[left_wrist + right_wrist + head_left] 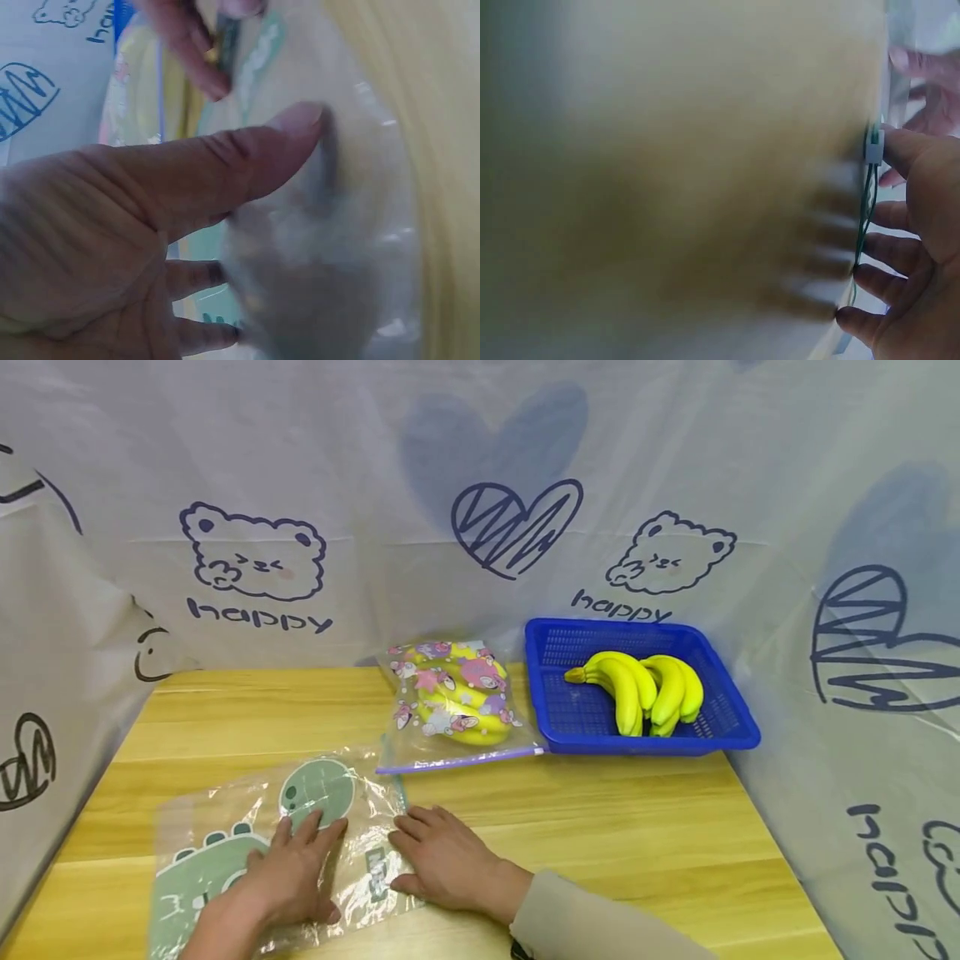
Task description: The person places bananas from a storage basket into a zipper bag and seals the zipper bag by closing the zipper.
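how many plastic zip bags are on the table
2. A clear zip bag with green dinosaur print lies flat under both hands; a clear zip bag with pink cartoon print, holding yellow bananas, lies beside the blue plastic basket.

Under my left hand (288,877): zip bag (225,852), thin clear plastic film, glossy, crinkled, matt green print on it. My right hand (442,860) on its zip edge; slider (874,145) hard pale plastic. Table (600,827): light wood grain, smooth, slight sheen. 2nd zip bag (457,702): clear shiny plastic, pink cartoon print. Basket (731,727): blue moulded plastic, mesh walls, glossy rim. Bananas (641,689): smooth yellow skin. Backdrop (480,460): soft matt cloth, creased. My sleeve (592,927): beige matt fabric.
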A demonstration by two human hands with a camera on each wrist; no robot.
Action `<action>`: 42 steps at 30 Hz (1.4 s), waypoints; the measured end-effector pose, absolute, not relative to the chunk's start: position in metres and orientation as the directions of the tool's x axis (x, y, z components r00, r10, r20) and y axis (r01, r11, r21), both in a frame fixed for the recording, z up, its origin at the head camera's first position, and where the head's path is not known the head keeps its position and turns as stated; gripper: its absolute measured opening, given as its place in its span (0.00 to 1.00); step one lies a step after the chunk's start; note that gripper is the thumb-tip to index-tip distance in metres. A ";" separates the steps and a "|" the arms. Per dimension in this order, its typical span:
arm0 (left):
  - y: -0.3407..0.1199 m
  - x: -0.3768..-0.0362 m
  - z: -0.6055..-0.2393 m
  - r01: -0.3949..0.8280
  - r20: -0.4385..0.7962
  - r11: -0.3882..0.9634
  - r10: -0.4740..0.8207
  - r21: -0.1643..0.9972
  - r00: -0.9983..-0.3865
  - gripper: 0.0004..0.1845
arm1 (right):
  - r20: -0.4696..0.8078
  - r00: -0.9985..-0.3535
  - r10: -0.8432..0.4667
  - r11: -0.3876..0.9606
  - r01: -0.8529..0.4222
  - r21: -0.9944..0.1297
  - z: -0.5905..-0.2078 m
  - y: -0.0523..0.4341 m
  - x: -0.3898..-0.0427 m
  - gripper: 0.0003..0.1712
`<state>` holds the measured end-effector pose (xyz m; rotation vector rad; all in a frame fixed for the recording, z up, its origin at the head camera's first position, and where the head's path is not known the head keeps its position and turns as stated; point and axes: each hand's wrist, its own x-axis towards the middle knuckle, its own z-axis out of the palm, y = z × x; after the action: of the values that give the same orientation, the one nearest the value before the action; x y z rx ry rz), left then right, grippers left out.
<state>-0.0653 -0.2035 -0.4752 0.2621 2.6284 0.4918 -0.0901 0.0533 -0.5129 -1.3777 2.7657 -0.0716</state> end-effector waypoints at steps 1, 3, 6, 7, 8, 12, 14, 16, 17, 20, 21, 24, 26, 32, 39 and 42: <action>-0.202 -0.065 -0.475 0.108 -0.385 0.916 0.267 0.387 -0.883 0.60 | -0.028 -0.599 -0.800 0.600 -0.797 -0.068 -0.513 0.058 -0.086 0.36; -0.199 -0.066 -0.475 0.112 -0.365 0.915 0.263 0.387 -0.893 0.56 | -0.035 -0.596 -0.802 0.597 -0.799 -0.071 -0.514 0.066 -0.079 0.36; -0.195 -0.069 -0.476 0.086 -0.356 0.918 0.235 0.387 -0.904 0.56 | -0.034 -0.586 -0.809 0.587 -0.807 -0.070 -0.511 0.076 -0.068 0.35; -0.194 -0.069 -0.476 0.072 -0.361 0.921 0.222 0.383 -0.906 0.58 | -0.033 -0.578 -0.816 0.578 -0.814 -0.057 -0.509 0.079 -0.065 0.35; -0.193 -0.070 -0.477 0.058 -0.370 0.924 0.208 0.378 -0.905 0.60 | -0.025 -0.566 -0.824 0.567 -0.823 -0.041 -0.508 0.080 -0.062 0.33; -0.183 -0.070 -0.478 0.043 -0.406 0.934 0.195 0.354 -0.893 0.66 | 0.023 -0.533 -0.845 0.534 -0.845 0.014 -0.500 0.087 -0.057 0.28; -0.176 -0.069 -0.478 0.070 -0.409 0.930 0.225 0.361 -0.885 0.67 | 0.060 -0.544 -0.837 0.546 -0.838 0.021 -0.498 0.089 -0.061 0.27; -0.168 -0.069 -0.477 0.103 -0.399 0.923 0.258 0.370 -0.880 0.67 | 0.089 -0.575 -0.814 0.578 -0.816 0.013 -0.498 0.092 -0.068 0.29; -0.164 -0.068 -0.477 0.124 -0.386 0.919 0.276 0.374 -0.880 0.68 | 0.098 -0.595 -0.797 0.599 -0.801 0.004 -0.499 0.094 -0.073 0.31; -0.159 -0.068 -0.479 0.152 -0.363 0.907 0.305 0.392 -0.881 0.68 | 0.095 -0.657 -0.748 0.656 -0.753 -0.038 -0.503 0.099 -0.087 0.38; -0.158 -0.069 -0.480 0.156 -0.357 0.906 0.308 0.395 -0.882 0.68 | 0.082 -0.675 -0.733 0.673 -0.737 -0.057 -0.504 0.101 -0.090 0.39; -0.162 -0.073 -0.480 0.155 -0.352 0.900 0.311 0.408 -0.882 0.68 | 0.029 -0.722 -0.692 0.716 -0.690 -0.105 -0.508 0.107 -0.098 0.40; -0.166 -0.075 -0.480 0.147 -0.351 0.900 0.305 0.410 -0.885 0.67 | -0.002 -0.741 -0.671 0.736 -0.666 -0.120 -0.510 0.111 -0.102 0.40; -0.170 -0.079 -0.479 0.149 -0.335 0.904 0.296 0.401 -0.894 0.64 | -0.021 -0.767 -0.642 0.761 -0.633 -0.141 -0.512 0.115 -0.107 0.38; -0.143 -0.071 -0.470 0.154 -0.277 0.952 0.228 0.264 -0.933 0.47 | -0.018 -0.822 -0.569 0.798 -0.547 -0.253 -0.510 0.119 -0.107 0.36; -0.119 -0.063 -0.469 0.190 -0.201 0.958 0.234 0.216 -0.951 0.32 | -0.008 -0.871 -0.492 0.817 -0.458 -0.351 -0.509 0.122 -0.106 0.32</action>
<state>-0.0627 -0.1187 -0.4686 0.3168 2.8835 0.2856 -0.1055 0.1215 -0.5089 -0.7603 2.9003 -0.5227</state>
